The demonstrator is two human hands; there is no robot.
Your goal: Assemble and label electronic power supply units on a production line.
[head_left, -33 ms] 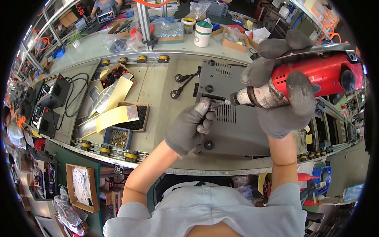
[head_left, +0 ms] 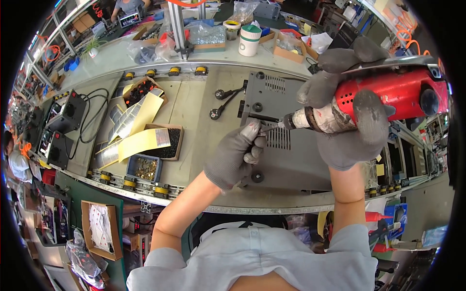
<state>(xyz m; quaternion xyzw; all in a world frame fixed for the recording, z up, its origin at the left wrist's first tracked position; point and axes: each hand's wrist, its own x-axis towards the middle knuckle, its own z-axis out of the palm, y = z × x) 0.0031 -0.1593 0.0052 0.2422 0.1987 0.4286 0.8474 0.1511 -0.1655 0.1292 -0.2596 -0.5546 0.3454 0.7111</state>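
Both hands (head_left: 238,155) over grey chassis (head_left: 291,150)

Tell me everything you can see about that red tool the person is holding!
The red power screwdriver has a shiny red plastic-looking body, a worn, scuffed silver nose and a thin metal bit. It lies almost sideways, bit pointing left. The right hand, in a grey glove, wraps around it. The left hand, also gloved, pinches at the bit's tip above the vent slots of the grey metal box on the workbench.
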